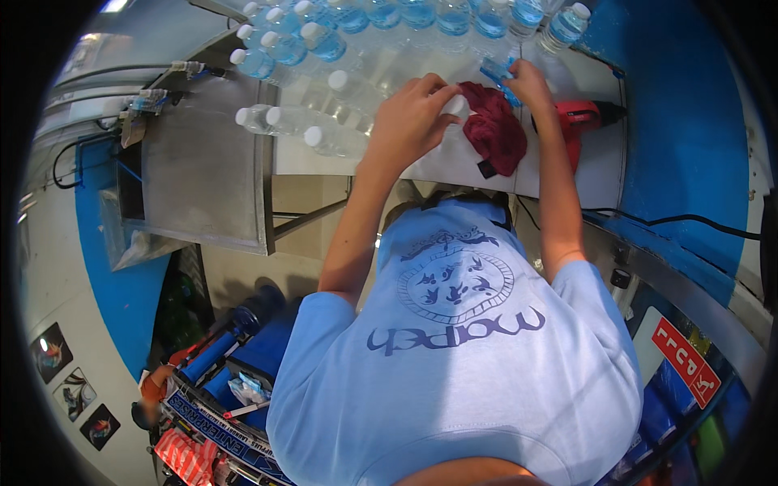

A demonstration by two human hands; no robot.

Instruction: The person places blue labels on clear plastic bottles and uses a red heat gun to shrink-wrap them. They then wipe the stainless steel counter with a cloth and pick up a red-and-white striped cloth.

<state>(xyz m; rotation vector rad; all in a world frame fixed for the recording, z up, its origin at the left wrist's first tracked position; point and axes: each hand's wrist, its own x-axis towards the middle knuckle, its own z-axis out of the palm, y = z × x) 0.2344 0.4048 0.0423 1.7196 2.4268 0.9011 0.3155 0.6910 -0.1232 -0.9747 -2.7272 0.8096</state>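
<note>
White worktop (pixel 454 166) bears capped bottles (pixel 324 138), blue walls (pixel 681 121).

The bottle (pixel 456 104) under the left hand (pixel 409 121) is clear plastic with a white cap, lying on its side on the white surface (pixel 454 166), cap pointing right; most of its body is hidden by the fingers closed over it. Just right of it lies a dark red cloth (pixel 496 130), crumpled into a loose heap, one corner hanging past the near edge. The right hand (pixel 528 81) pinches a small blue label (pixel 496 74) (thin, shiny film, partly crumpled) just beyond the cloth, at the foot of a row of upright blue-labelled bottles (pixel 454 16) along the far side.
</note>
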